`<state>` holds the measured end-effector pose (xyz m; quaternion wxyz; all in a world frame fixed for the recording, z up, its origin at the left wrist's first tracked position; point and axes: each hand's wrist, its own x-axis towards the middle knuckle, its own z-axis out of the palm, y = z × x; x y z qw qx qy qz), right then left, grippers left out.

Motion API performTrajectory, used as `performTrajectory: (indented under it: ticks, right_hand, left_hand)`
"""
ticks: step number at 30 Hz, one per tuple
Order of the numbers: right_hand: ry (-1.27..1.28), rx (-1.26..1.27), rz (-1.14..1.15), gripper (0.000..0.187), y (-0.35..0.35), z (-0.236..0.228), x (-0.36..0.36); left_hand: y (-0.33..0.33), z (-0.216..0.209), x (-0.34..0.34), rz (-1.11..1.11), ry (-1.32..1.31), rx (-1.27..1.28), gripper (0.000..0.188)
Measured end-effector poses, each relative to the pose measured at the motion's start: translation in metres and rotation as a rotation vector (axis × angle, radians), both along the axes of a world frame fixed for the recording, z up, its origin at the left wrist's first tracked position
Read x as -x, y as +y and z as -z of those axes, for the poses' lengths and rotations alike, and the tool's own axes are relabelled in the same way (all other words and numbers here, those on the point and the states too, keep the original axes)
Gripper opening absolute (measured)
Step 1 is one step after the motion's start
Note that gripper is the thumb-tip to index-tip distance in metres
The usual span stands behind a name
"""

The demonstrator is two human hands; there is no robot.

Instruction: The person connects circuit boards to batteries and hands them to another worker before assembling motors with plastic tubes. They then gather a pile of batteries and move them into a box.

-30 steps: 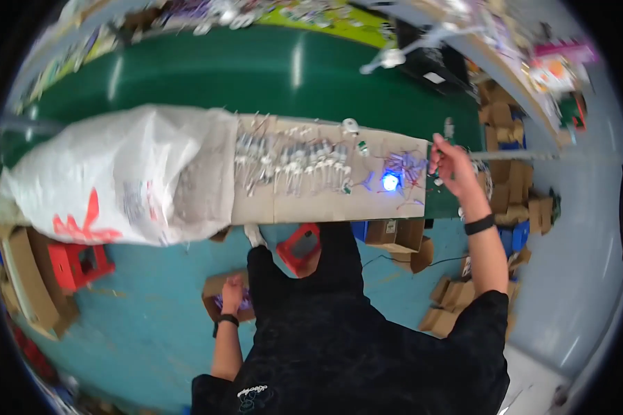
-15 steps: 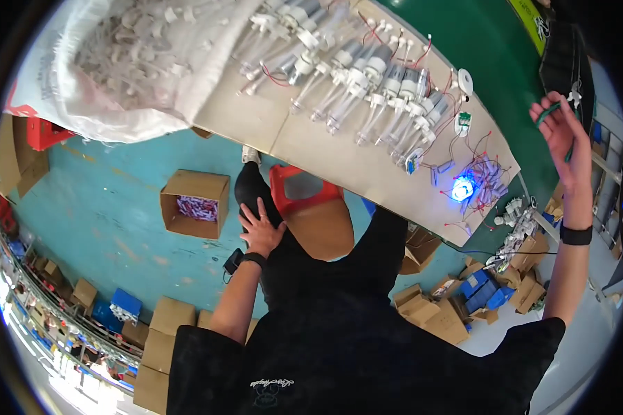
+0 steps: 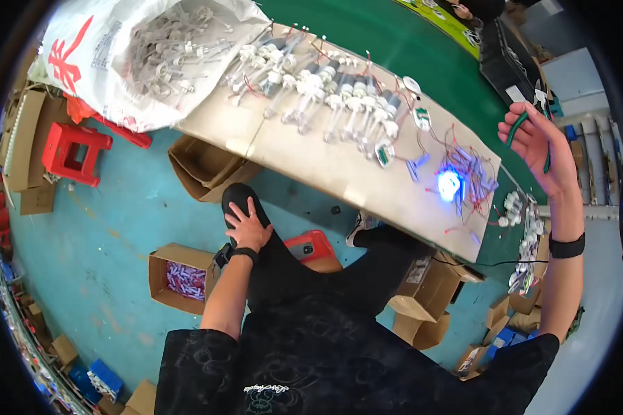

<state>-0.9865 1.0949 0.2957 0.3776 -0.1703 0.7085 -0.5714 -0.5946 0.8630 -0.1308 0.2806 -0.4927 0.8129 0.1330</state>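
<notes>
My left hand (image 3: 250, 225) lies with spread fingers on my black-trousered left knee and holds nothing. Raised past the right end of the table, my right hand (image 3: 552, 158) is closed around green-handled pliers (image 3: 514, 130), whose jaws point up and away. The pale worktable (image 3: 291, 155) bears rows of clear tubes with white fittings (image 3: 353, 104). Toward its right end sits a glowing blue light (image 3: 448, 185) beside a heap of small purple cylinders with red wires (image 3: 474, 169). Two small circuit boards on white discs, one a green board (image 3: 422, 117), lie between tubes and heap.
A white sack (image 3: 100, 76) full of clear plastic parts stands at the left end. On the floor are a red stool (image 3: 66, 153), a carton of purple cylinders (image 3: 160, 277) and more cartons (image 3: 429, 294) at right. A green surface (image 3: 422, 52) runs behind the table.
The whole view has shifted, showing more of the sack and the red stool at left. My right hand still grips the pliers; my left hand stays on the knee.
</notes>
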Motion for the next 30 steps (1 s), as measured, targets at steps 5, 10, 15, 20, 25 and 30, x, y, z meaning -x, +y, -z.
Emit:
performTrajectory:
  ticks: [5,10,15,20,25,30]
  right_hand:
    - [0.005,0.064,0.052,0.034,0.066,-0.002,-0.068]
    - [0.055,0.178,0.076,0.036,0.093,-0.003,-0.09]
    - [0.156,0.15,0.219,0.026,0.079,0.006,-0.119]
    - [0.125,0.223,0.053,0.029,0.099,0.019,-0.103]
    - [-0.009,0.297,-0.064,0.041,0.073,0.04,-0.085]
    - [-0.037,0.208,0.072,0.046,0.075,0.069,-0.02]
  left_hand:
    - [0.025,0.011,-0.023,0.091,0.115,0.016,0.101]
    - [0.052,-0.022,-0.01,0.576,0.626,0.496,0.045]
    - [0.104,0.009,0.028,0.695,0.619,-0.407,0.055]
    - [0.161,-0.005,0.048,0.644,0.226,-0.614,0.078]
    - [0.114,0.052,0.056,0.65,-0.11,-0.665,0.091]
    - [0.049,0.078,0.084,0.557,-0.03,-0.614,0.086]
